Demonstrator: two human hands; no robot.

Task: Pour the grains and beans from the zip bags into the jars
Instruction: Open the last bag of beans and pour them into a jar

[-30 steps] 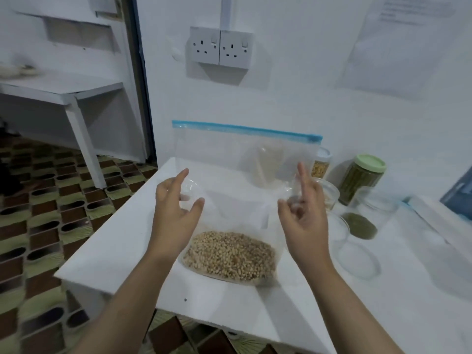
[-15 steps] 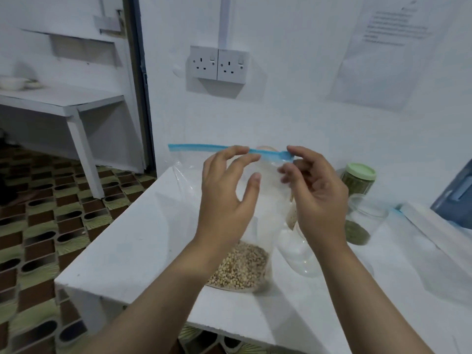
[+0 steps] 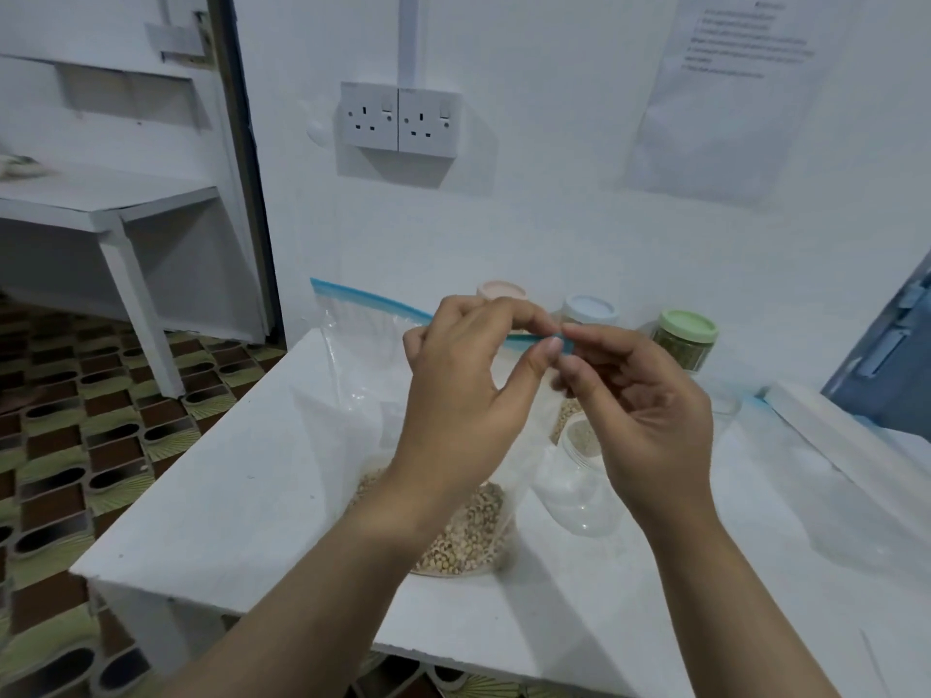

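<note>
My left hand [image 3: 468,390] and right hand [image 3: 635,410], spread open a moment ago, now both pinch the zip bag [image 3: 362,355] at its blue seal, ready to pull it open above the beans [image 3: 468,536].

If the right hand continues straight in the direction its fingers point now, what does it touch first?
Probably the left hand: the right hand points leftward along the zip bag seal, fingertips nearly meeting. Depth is unclear.

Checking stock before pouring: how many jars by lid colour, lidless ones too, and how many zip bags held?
Pink-lidded jar: 1
Blue-lidded jar: 1
Green-lidded jar: 1
Lidless clear jar: 1 plainly visible
Zip bag, held at its blue strip: 1
Total: 5
</note>
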